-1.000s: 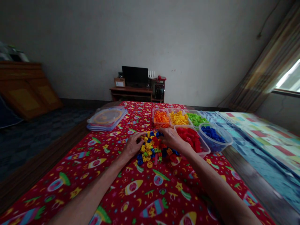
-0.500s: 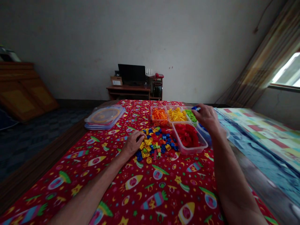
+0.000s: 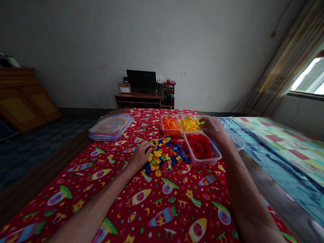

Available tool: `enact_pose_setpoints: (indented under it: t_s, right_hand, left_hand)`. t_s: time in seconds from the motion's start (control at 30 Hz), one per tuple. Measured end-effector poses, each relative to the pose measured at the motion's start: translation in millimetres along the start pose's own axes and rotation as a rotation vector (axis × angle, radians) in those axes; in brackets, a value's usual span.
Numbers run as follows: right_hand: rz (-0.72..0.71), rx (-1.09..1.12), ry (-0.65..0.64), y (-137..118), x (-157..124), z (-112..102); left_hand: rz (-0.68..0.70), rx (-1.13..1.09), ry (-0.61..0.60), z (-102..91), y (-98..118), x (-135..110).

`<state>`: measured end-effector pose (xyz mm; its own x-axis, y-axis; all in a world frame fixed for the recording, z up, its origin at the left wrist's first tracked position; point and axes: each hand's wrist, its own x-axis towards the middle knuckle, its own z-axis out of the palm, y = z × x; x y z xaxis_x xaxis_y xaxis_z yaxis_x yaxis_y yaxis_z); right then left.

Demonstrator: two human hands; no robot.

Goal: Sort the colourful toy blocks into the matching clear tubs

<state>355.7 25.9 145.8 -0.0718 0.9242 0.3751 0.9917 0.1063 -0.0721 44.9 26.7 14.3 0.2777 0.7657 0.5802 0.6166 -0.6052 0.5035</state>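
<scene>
At the near left edge of a mixed pile of toy building bricks, my left hand rests on the cloth. Its fingers are loosely bent, the tips touching yellow bricks, with a gap by the thumb. My right hand, smeared by motion, hovers over the back right tubs. A bright green brick shows beside its fingertips; I cannot tell whether it is held or lies in the tub below. Clear tubs hold orange bricks, yellow bricks and red bricks. Another tub is partly hidden behind my right forearm.
Stacked clear lids lie at the table's left edge. A red patterned cloth covers the table. A bed with a patchwork sheet adjoins on the right. A desk with a monitor stands by the far wall.
My right hand has moved left and slightly down, from near the blue tub to over the green one. The blue brick at its fingertips no longer shows. My left hand stays by the pile.
</scene>
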Motion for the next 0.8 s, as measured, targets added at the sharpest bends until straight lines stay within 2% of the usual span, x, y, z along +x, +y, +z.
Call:
enact_pose_setpoints:
  t_s: [0.1,0.13,0.2,0.27,0.37,0.57,0.67,0.8]
  right_hand:
    - [-0.260,0.037,-0.182,-53,-7,22]
    - [-0.298,0.005,-0.251,-67,-11,31]
    - [-0.373,-0.056,-0.325,-88,-20,47]
    - [-0.416,-0.106,-0.359,-97,-27,59]
    - [-0.444,-0.137,-0.379,-99,-32,66]
    - [-0.488,-0.119,-0.387,-92,-28,64]
    - [-0.472,-0.072,-0.316,-87,-24,58]
    - [-0.331,-0.068,-0.151,-68,-13,37]
  left_hand:
    - [0.005,0.001,0.001,-0.3,0,0]
    - [0.007,0.002,-0.002,-0.4,0,0]
    - [0.013,0.005,-0.010,-0.7,1,1]
    - [0.022,0.003,-0.011,-0.8,1,1]
    - [0.023,-0.003,-0.007,-0.6,0,2]
    - [0.017,-0.005,-0.010,0.7,-2,1]
    - [0.017,-0.010,-0.005,1.7,-3,0]
    - [0.003,-0.012,-0.001,1.8,-3,0]
